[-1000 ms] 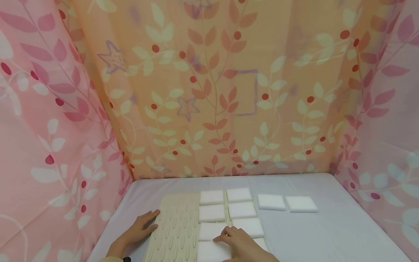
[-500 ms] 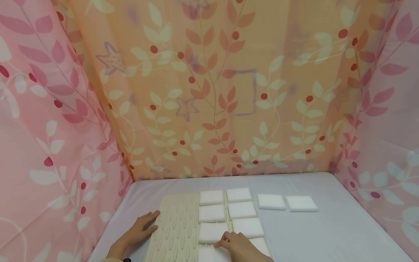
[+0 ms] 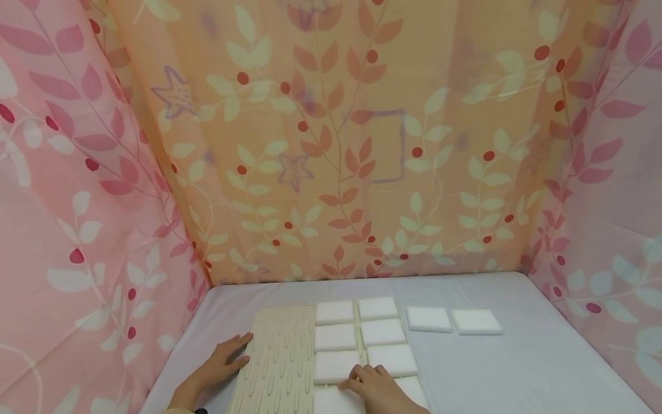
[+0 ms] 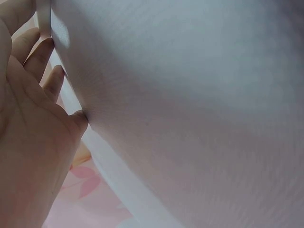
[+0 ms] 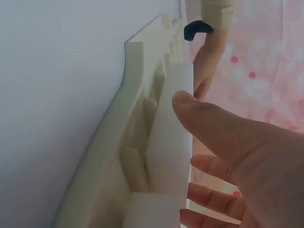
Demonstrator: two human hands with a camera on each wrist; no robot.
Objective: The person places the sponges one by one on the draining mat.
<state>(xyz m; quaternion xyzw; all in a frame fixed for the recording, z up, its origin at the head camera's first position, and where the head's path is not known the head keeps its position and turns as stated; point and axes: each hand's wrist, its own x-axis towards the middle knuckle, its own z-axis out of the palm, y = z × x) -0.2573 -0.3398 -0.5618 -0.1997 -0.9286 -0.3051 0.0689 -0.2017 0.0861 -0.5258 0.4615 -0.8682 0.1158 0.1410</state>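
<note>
A cream board [image 3: 276, 356] with raised oval ridges lies on the table, its right half covered by two columns of white block-like sponges. My left hand [image 3: 223, 361] rests at the board's left edge, fingers stretched; the left wrist view shows its fingertips [image 4: 58, 71] against a pale edge. Low in the head view my right hand [image 3: 380, 388] bends over the nearest sponge [image 3: 333, 401] of the left column. In the right wrist view, the thumb lies on a sponge's [image 5: 171, 137] side edge, with the other fingers along its upper face. That hand hides part of the near sponges.
Two loose white sponges, one [image 3: 429, 319] beside the other [image 3: 476, 322], lie on the table [image 3: 496, 374] right of the board. Patterned cloth [image 3: 336, 172] closes off the back and both sides.
My right hand has shifted slightly toward me, along with the nearest left-column sponge. A narrow gap shows between it and the sponge behind. My left hand stays at the board's edge.
</note>
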